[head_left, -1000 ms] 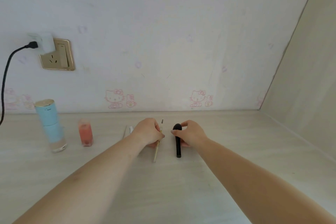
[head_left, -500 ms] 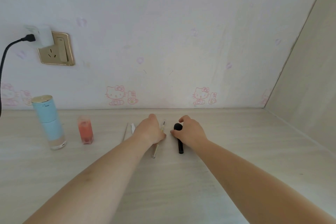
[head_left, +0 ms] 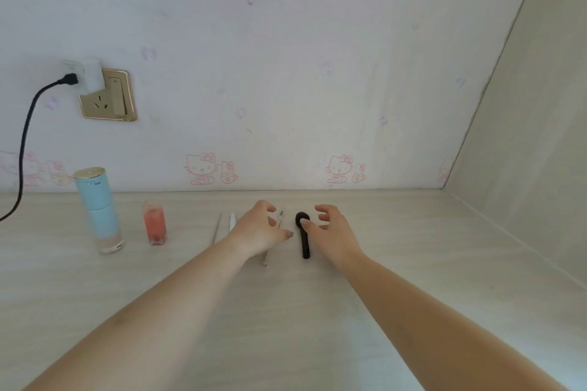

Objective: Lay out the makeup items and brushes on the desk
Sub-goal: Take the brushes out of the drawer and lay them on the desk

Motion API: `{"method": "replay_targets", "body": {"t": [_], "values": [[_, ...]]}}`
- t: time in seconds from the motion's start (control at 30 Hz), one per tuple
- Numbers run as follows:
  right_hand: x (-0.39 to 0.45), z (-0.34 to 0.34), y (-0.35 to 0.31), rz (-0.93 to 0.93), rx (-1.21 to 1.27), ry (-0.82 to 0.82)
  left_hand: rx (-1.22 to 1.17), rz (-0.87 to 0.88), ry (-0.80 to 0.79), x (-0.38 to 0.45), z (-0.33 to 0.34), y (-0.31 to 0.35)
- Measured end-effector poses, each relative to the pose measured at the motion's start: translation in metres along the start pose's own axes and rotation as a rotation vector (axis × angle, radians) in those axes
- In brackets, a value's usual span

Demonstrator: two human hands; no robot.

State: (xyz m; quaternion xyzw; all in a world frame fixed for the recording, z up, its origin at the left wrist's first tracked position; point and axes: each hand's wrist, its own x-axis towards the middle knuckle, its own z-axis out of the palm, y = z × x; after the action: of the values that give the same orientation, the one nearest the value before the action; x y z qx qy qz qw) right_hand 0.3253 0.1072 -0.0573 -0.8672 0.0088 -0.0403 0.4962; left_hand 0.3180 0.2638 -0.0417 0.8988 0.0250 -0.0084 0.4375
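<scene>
A black makeup brush [head_left: 305, 243] lies flat on the pale wooden desk [head_left: 286, 311], its round head toward the wall. To its left lies a thin pale brush [head_left: 266, 259], partly hidden under my left hand [head_left: 259, 230]. That hand hovers with loosely spread fingers and holds nothing. My right hand [head_left: 333, 230] sits just right of the black brush with its fingers lifted and relaxed, and its thumb tip is at the brush head. Further left lie a thin pale stick [head_left: 217, 228] and a small white item [head_left: 232, 221].
A light blue bottle with a gold cap [head_left: 98, 209] and a small pink bottle [head_left: 155, 223] stand at the left. A wall socket with a white plug and black cable [head_left: 23, 149] is above them. A side panel [head_left: 524, 168] closes the desk on the right.
Both hands have let go of the brushes and opened their fingers. The pale brush and the black brush now lie on the desk.
</scene>
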Motion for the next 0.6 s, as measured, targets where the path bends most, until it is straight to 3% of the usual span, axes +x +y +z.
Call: {"method": "replay_targets", "body": {"t": [0.23,0.6], "values": [[-0.069,-0.053,0.008,-0.171,0.069,0.054,-0.077,0.171,-0.04,-0.059,0.013,0.033],[-0.215,-0.174,0.06,-0.196,-0.096,0.11,-0.137,0.385,-0.406,-0.189,0.079,0.092]]}}
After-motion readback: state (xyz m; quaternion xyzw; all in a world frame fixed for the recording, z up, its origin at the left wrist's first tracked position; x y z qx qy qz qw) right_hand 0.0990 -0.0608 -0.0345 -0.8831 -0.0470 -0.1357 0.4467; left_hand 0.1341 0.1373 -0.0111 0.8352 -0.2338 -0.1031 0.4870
